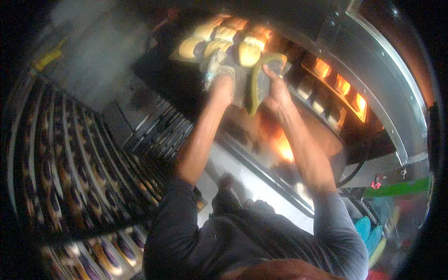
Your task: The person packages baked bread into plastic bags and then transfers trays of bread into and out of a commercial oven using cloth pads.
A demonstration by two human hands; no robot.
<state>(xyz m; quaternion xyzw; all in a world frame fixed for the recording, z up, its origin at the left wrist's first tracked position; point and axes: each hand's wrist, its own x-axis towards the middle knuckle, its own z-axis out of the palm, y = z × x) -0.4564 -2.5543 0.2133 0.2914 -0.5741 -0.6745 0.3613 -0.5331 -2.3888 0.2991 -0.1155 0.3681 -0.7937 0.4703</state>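
Although blur softens them, we can make out several pale golden loaves (pixel 250 54) in rows on a tray (pixel 241 79), just beyond our two hands. Our right hand (pixel 276 88) grasps a grey pad with a green rim (pixel 254 88), thumb pressed over its face, at the tray's near edge. Our left hand (pixel 223 86) is bundled in a pale cloth (pixel 214 65) beside the loaves; its fingers are hidden, so we cannot tell whether they are closed.

To the right, more pieces (pixel 343 86) sit in an orange glow inside the oven (pixel 373 51), so we judge the work only partly done, with that batch left. We take the loaves by our hands (judging by their golden tops) to be well baked.

Farther left, a tall rack (pixel 56 182) carries many rows, and oblong brown and purplish pieces (pixel 106 261) fill the lower corner; whether those are finished, we cannot tell.
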